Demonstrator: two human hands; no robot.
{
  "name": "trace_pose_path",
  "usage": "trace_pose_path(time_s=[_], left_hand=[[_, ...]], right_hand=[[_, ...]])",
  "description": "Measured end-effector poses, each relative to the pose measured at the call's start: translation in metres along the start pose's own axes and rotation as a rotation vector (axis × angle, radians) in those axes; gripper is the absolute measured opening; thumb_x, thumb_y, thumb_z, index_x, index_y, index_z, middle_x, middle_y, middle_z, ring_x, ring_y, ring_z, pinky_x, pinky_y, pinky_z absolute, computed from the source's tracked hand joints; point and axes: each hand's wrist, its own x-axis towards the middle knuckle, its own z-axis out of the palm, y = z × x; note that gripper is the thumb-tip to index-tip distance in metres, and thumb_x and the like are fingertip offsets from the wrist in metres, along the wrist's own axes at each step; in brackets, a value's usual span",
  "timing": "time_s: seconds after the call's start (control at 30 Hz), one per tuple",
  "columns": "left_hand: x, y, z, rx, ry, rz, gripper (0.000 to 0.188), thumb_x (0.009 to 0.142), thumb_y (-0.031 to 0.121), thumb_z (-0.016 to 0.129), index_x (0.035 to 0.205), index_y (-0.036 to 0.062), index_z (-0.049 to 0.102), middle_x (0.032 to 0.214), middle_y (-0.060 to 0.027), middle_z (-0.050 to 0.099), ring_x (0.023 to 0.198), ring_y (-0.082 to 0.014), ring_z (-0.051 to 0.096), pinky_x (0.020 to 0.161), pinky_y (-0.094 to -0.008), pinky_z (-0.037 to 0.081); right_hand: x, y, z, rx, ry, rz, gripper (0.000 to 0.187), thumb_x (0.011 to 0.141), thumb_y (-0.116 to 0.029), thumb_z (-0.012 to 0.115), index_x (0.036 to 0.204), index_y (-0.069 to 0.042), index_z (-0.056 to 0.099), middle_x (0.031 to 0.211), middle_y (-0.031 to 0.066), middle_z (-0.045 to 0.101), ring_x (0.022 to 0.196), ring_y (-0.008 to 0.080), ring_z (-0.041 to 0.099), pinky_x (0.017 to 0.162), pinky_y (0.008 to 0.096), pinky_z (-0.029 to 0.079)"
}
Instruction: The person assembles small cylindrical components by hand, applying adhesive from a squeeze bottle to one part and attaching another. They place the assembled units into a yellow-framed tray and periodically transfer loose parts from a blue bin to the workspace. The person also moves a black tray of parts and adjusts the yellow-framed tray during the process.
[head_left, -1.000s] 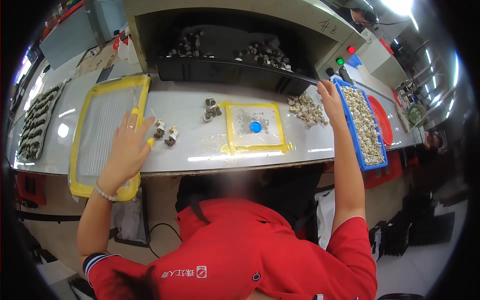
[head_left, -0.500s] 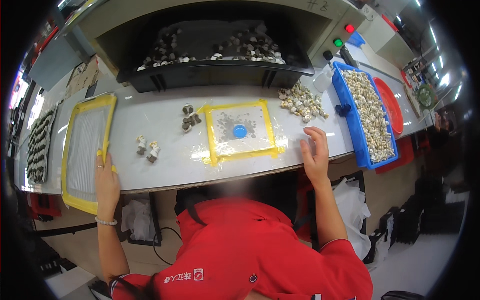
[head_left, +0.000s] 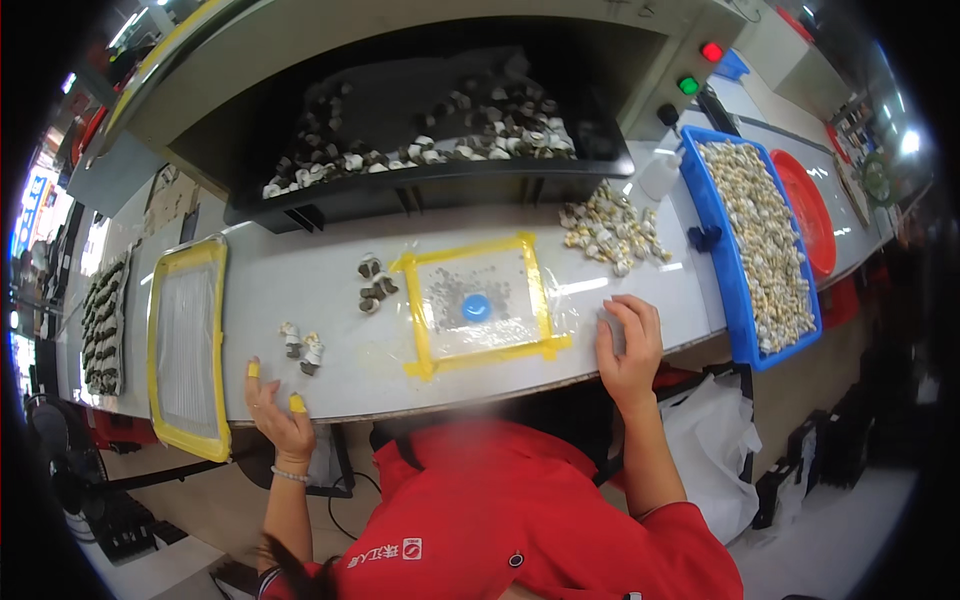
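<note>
My left hand (head_left: 283, 420) is at the table's front edge with its fingers apart and nothing in them; yellow covers sit on some fingertips. Just beyond it lie two small white-and-dark figurine-like pieces (head_left: 312, 352). To its left is a yellow-rimmed tray (head_left: 222, 345) with a ribbed, pale inside. My right hand (head_left: 630, 352) rests near the front edge, fingers loosely bent and apart, holding nothing. Between the hands, a yellow-taped panel (head_left: 505, 335) bears dark spots and a round blue cap (head_left: 476, 307). Several dark-and-white pieces (head_left: 376, 287) lie left of this panel.
A loose pile of small whitish pieces (head_left: 612, 230) sits beyond my right hand. Farther right stand a full blue bin (head_left: 745, 345) and a red basin (head_left: 815, 225). A black tray (head_left: 430, 190) with pieces fills the machine opening. Dark rows (head_left: 103, 330) lie far left.
My left hand has let go of the yellow-rimmed tray and moved right, toward the two small pieces. My right hand stays near the front edge. The whole view has shifted somewhat.
</note>
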Motion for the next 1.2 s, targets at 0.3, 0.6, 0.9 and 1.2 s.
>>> trace_pose_path(time_s=[0.3,0.6,0.9,1.2], left_hand=[[-0.007,0.001,-0.003,0.011,0.101,-0.006,0.027,0.074,0.012,0.060,0.092,0.0035,0.041,0.106,-0.0257,0.052,0.096,-0.0409,0.050,0.084,-0.0490,0.038],[-0.003,0.000,0.003,0.021,0.195,0.076,0.019,0.068,0.015,0.060,0.082,0.0047,0.050,0.097,-0.0176,0.057,0.089,-0.0371,0.054,0.079,-0.0445,0.040],[0.004,0.013,0.006,0.035,0.253,0.083,0.017,0.070,0.016,0.060,0.082,0.0074,0.052,0.095,-0.0111,0.058,0.088,-0.0290,0.053,0.077,-0.0406,0.038],[-0.005,0.016,0.002,0.015,0.205,0.059,0.018,0.071,0.017,0.060,0.085,0.0083,0.051,0.097,-0.0096,0.057,0.089,-0.0268,0.053,0.079,-0.0393,0.038]], right_hand=[[-0.003,-0.004,0.000,-0.042,-0.047,-0.003,0.017,0.072,0.003,0.058,0.089,-0.001,0.062,0.092,0.0155,0.059,0.085,0.0336,0.057,0.074,0.0397,0.046],[-0.014,0.005,0.005,-0.099,-0.057,-0.036,0.018,0.075,0.002,0.056,0.093,0.000,0.062,0.098,0.0165,0.058,0.093,0.0334,0.055,0.082,0.0385,0.045],[-0.008,0.018,0.007,-0.166,-0.048,-0.117,0.016,0.077,-0.004,0.055,0.090,-0.005,0.063,0.100,0.0116,0.058,0.096,0.0305,0.053,0.084,0.0374,0.043],[-0.015,0.011,0.004,-0.165,-0.066,-0.035,0.019,0.077,-0.006,0.055,0.093,-0.005,0.064,0.104,0.0122,0.057,0.098,0.0314,0.052,0.086,0.0389,0.043]])
